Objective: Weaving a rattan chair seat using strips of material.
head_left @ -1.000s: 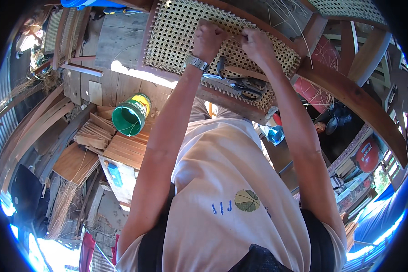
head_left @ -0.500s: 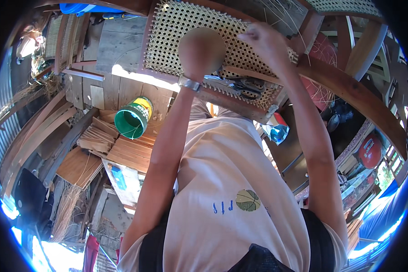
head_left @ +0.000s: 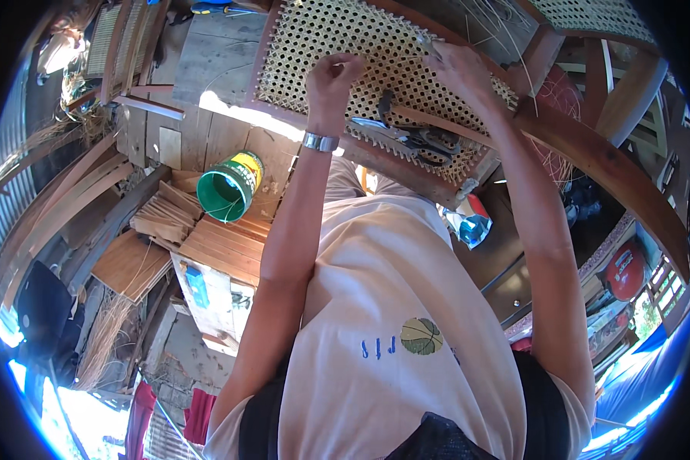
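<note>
My left hand [head_left: 331, 84] is over the left-middle of a woven cane panel [head_left: 287, 54] in a wooden frame, its fingers pinched on something too small to make out. My right hand [head_left: 460, 73] is at the panel's upper right, fingers curled together around something I cannot make out. A watch [head_left: 320, 142] is on my left wrist. Below my hands, dark-handled tools [head_left: 429, 149] and a wooden strip [head_left: 418, 115] lie on the lower part of the cane panel.
A green bucket [head_left: 224, 195] stands at the lower left beside stacked wood slats [head_left: 169, 218]. A curved timber [head_left: 606, 176] runs along the right. Another cane panel [head_left: 590, 15] is at top right. Loose strands [head_left: 107, 337] hang at lower left.
My hands have moved apart: the right has gone right and up, while the left has moved left and down from where it was a second ago, beside the right.
</note>
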{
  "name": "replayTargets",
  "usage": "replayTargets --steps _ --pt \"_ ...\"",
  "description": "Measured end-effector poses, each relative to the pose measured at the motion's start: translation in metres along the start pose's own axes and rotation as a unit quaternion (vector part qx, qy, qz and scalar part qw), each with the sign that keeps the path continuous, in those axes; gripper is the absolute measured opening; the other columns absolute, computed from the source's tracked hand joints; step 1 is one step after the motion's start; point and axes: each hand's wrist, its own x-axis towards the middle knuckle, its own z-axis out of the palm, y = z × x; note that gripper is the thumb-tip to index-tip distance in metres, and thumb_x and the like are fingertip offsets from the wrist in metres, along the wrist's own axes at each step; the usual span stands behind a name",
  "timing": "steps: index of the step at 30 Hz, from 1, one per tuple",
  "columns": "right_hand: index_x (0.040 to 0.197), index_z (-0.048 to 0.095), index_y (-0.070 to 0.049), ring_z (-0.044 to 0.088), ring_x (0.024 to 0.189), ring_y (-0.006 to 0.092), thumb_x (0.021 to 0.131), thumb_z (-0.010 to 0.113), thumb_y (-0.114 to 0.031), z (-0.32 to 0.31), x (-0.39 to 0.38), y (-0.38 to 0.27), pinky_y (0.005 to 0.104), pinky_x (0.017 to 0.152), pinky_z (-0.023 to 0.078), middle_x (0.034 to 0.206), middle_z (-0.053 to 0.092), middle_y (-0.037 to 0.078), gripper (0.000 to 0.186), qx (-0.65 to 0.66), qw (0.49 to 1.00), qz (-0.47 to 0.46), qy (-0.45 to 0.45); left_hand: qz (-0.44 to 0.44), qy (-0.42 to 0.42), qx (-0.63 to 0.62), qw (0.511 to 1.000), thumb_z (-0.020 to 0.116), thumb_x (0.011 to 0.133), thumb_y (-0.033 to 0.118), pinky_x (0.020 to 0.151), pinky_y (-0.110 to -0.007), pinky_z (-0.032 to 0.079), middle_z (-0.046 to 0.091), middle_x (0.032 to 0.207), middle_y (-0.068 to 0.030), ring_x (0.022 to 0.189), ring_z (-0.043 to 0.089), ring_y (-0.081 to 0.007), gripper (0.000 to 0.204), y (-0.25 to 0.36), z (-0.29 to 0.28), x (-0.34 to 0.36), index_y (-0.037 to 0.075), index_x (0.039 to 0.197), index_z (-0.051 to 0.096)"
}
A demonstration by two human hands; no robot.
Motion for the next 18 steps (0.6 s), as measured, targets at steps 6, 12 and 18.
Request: replayTargets --steps 6,12,18 --pt "0.104 0.059 -0.003 0.063 0.077 0.0372 0.093 0.062 -0.036 -0.024 -0.001 0.019 0.0452 0.068 0.046 0.082 0.062 0.02 0.035 -0.019 0.995 0.09 -0.044 0.165 0.092 0.563 0.805 0.086 0.068 0.037 0.05 -0.032 0.048 0.07 0.07 -0.0067 0.053 0.061 -0.0169 0.034 -0.025 0.026 0.027 0.009 0.078 0.071" --pt "0.117 0.064 -0.008 0.066 0.08 0.0311 0.09 0.064 -0.046 -0.065 -0.024 -0.023 0.0403 0.072 0.05 0.089 0.068 0.016 0.046 -0.063 0.988 0.106 0.09 0.338 0.129 0.462 0.81 0.08 0.07 0.02 0.055 -0.034 0.05 0.068 0.066 -0.009 0.058 0.064 -0.0217 0.016 -0.029 0.028 0.019 0.009 0.072 0.069" --pt "0.104 0.071 -0.006 0.062 0.071 0.0166 0.09 0.069 -0.038 0.03 -0.039 -0.063 0.0328 0.068 0.048 0.084 0.069 0.008 0.035 0.286 0.907 0.249 0.185 0.264 0.086 0.425 0.862 0.078 0.071 0.021 0.062 -0.039 0.053 0.069 0.071 -0.009 0.064 0.066 -0.0254 0.014 -0.025 0.025 0.021 0.009 0.073 0.069"
